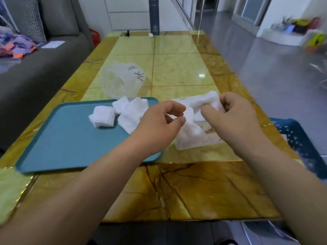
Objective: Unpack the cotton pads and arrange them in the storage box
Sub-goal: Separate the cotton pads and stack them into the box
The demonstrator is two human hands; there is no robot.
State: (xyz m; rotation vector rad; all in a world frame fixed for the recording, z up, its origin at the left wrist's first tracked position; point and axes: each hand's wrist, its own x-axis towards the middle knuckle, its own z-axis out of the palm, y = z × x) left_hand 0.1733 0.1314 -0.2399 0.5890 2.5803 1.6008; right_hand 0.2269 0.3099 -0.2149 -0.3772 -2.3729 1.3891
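Above the storage box [192, 141], a clump of cotton pads [208, 100] is pinched by the right hand [235, 119]; more pads lie on the tray [62, 138]. The left hand [159, 126] curls its fingers [177, 106] beside the clump; I cannot tell whether they grip it. A slack pinch could drop pads onto the counter [194, 191]. The hands hide the box's inside.

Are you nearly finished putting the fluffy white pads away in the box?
Not yet, I'd say. Done: the plastic bag lies slack behind the tray, and piles of pads sit on the tray. In hand: the right hand grips a bunch of pads over the storage box, with the left hand close beside it. Left: the tray piles are not in the box yet.
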